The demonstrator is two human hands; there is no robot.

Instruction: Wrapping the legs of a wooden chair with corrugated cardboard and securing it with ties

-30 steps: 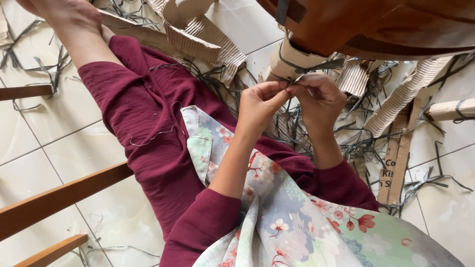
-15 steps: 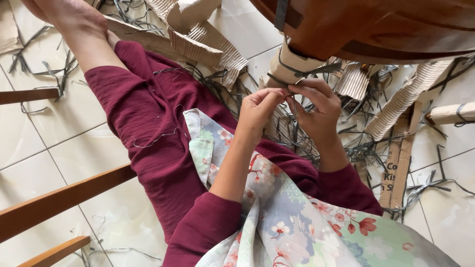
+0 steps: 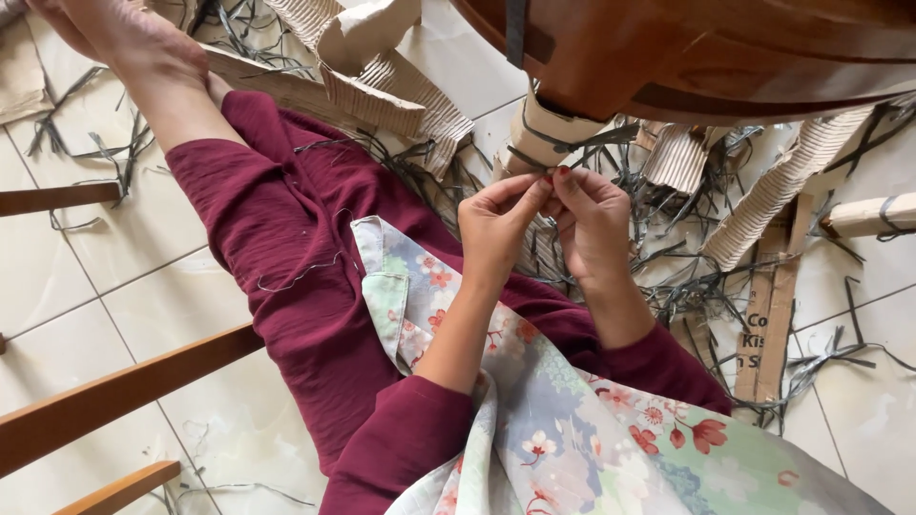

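You have two hands in view, the left hand [image 3: 496, 224] and the right hand [image 3: 593, 224], meeting at the middle of the frame, and one bare foot [image 3: 119, 38] in the upper left. One flowered cloth [image 3: 572, 429] spreads across the lower right. You can count three wooden rails [image 3: 124, 391] along the left edge: one at mid-height, two lower down. One dark wooden furniture piece [image 3: 706, 48] fills the upper right, and one paper-wrapped leg [image 3: 539, 133] stands below it. One more wrapped piece [image 3: 873, 215] lies at the right edge. Corrugated cardboard strips [image 3: 792, 181] number at least five across the top and right. The dark straps [image 3: 687, 286] littering the floor are too many and too tangled to count.
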